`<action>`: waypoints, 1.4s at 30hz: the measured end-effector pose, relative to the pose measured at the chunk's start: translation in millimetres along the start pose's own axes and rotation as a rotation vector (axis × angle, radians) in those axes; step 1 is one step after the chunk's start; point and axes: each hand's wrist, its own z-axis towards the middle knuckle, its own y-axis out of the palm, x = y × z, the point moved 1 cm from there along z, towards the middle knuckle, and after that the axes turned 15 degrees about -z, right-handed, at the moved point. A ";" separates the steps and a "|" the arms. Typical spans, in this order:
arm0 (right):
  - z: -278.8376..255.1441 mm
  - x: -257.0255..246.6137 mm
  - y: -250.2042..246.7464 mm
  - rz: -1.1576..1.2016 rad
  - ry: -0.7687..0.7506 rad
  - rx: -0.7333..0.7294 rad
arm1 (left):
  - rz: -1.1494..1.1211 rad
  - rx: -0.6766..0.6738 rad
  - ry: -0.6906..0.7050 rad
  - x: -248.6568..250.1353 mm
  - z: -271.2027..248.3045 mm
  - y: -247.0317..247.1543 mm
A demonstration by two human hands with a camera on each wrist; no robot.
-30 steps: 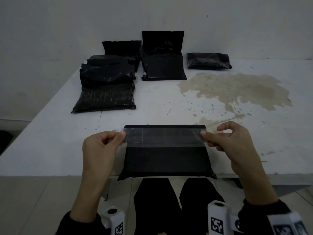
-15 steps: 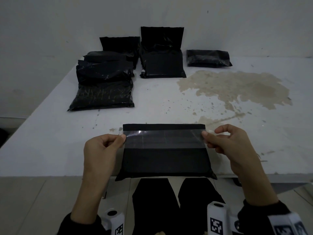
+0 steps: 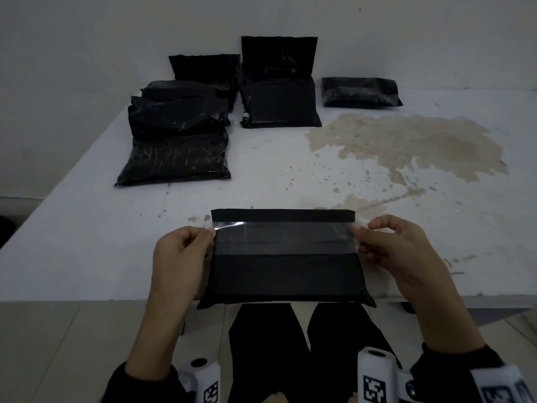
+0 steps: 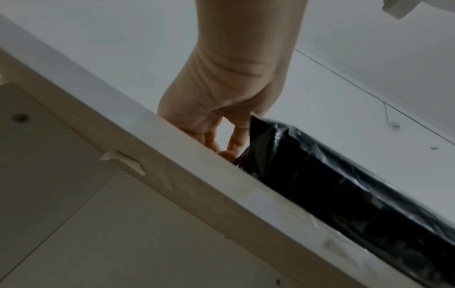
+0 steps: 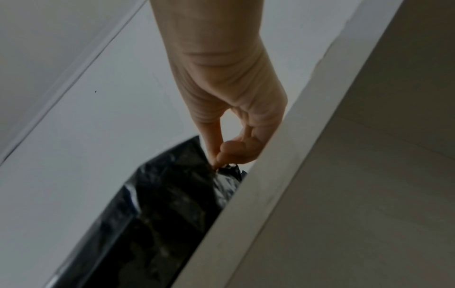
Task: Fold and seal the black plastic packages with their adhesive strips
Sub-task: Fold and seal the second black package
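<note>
My left hand point(image 3: 181, 257) and right hand point(image 3: 398, 251) still pinch the clear strip's ends, now lower over the flat black plastic package point(image 3: 286, 274). It lies at the white table point(image 3: 87, 242) near edge

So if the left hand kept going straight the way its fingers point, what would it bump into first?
Probably the right hand. The left hand pinches the clear strip, fingers pointing across the black package toward it; depth is hard to judge.

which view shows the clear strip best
The head view: the strip spans the package, pinched at its ends by the left hand and right hand. The wrist views show only wrists, fingers and black plastic; no strip can be made out.
</note>
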 end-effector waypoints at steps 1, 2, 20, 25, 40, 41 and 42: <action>-0.5 0.2 0.3 0.002 -0.004 0.000 | -0.003 0.005 -0.009 -0.4 -0.1 1.6; -1.1 0.3 0.8 0.003 -0.010 0.002 | -0.006 0.010 -0.012 -0.8 -0.1 3.1; -10.6 6.9 14.0 -0.056 -0.065 0.106 | 0.102 0.087 0.033 -11.0 -2.5 6.6; -17.0 9.3 18.6 -0.098 -0.087 0.159 | 0.215 0.078 0.016 -18.0 0.7 5.0; -40.8 -5.9 9.0 -0.500 -0.297 0.364 | 0.458 0.217 0.396 14.6 -32.3 3.0; -49.4 -8.9 9.8 -0.518 -0.362 0.381 | 0.445 0.167 0.473 18.0 -40.8 4.2; -56.8 -11.1 14.1 -0.554 -0.414 0.358 | 0.456 0.084 0.527 18.1 -46.6 7.1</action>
